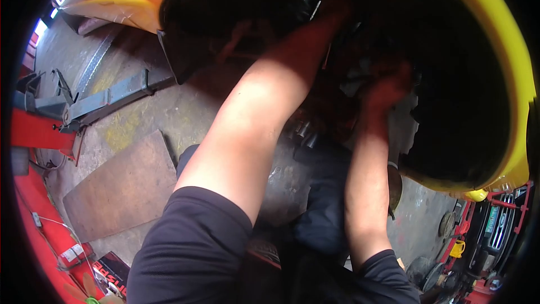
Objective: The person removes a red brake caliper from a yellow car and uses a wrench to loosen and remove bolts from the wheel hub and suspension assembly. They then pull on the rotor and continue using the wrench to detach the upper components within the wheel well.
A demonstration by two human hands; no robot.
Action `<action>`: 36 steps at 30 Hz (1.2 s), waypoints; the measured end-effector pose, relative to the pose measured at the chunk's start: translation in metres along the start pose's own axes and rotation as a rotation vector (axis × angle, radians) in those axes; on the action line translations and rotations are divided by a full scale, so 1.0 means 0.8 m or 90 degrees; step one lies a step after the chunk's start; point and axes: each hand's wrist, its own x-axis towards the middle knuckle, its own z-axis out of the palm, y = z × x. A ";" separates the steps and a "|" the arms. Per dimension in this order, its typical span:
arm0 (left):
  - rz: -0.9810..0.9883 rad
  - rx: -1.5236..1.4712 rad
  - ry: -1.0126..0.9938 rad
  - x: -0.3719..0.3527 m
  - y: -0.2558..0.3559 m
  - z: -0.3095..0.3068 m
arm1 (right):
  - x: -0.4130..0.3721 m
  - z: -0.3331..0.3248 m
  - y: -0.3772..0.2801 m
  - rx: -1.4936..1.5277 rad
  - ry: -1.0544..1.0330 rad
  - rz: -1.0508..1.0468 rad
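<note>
Both arms reach up into the dark wheel well of a yellow vehicle [520,50]. My left hand [337,8] is deep in shadow near the top, beside a thin shiny metal piece [316,9]; its fingers cannot be made out. Lower and to the right, my right hand [394,79] is bent toward dim metal parts [354,81] under the vehicle. Shadow hides its fingertips and whatever they may touch.
A blue-grey lift arm [112,95] joins a red lift base [42,132] at the left. A flat brown board [124,188] lies on the concrete floor. Another vehicle's front [498,228] and a yellow object [457,249] are at the lower right.
</note>
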 end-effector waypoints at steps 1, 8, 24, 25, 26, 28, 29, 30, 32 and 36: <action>0.009 0.010 0.015 0.003 -0.002 0.006 | 0.013 -0.021 0.010 0.171 -0.054 0.073; 0.060 0.008 0.038 -0.005 -0.006 0.046 | 0.032 -0.026 0.039 -0.764 0.013 -0.419; 0.186 -0.024 0.317 -0.124 -0.036 -0.063 | 0.070 -0.001 0.044 -0.032 0.119 0.097; 0.126 -0.011 0.259 -0.112 -0.029 -0.051 | 0.073 -0.018 0.070 -0.135 0.102 0.007; 0.125 0.009 0.216 -0.106 -0.020 -0.054 | 0.074 -0.020 0.069 -0.128 0.107 0.014; 0.128 0.021 0.134 -0.094 -0.005 -0.061 | 0.067 -0.002 0.038 -0.002 0.142 0.127; 0.133 0.014 0.095 -0.088 -0.002 -0.057 | 0.061 0.009 0.021 0.118 0.171 0.233; 0.145 -0.018 0.061 -0.078 -0.002 -0.053 | 0.058 0.008 0.019 0.096 0.156 0.233; 0.150 -0.041 0.019 -0.064 0.000 -0.051 | 0.059 0.009 0.016 0.061 0.124 0.229; 0.144 -0.065 0.070 -0.045 0.002 -0.031 | 0.054 -0.001 0.015 0.084 0.082 0.182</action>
